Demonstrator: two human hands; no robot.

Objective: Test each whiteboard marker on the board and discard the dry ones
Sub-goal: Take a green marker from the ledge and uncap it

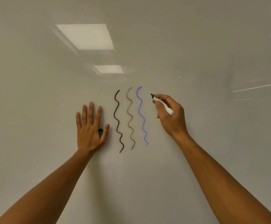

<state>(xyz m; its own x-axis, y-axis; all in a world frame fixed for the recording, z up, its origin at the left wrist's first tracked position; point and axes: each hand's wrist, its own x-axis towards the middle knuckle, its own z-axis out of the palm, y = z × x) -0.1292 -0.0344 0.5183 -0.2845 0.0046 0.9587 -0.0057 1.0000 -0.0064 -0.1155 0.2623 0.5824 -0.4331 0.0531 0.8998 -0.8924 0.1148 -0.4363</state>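
A glossy whiteboard [196, 159] fills the view. Three wavy lines run down its middle: a dark black line [118, 122], a faint grey line [130, 118] and a blue line [142, 117]. My right hand [170, 117] grips an uncapped green marker [162, 104], its white barrel pointing back and its green tip touching or nearly touching the board just right of the blue line's top. My left hand [89, 126] lies flat on the board left of the black line, fingers straight. The green cap [100, 131] is wedged between its thumb and forefinger.
Ceiling light panels [86, 36] are reflected in the upper part of the board. No green mark shows on the board. No other markers, tray or bin are in view.
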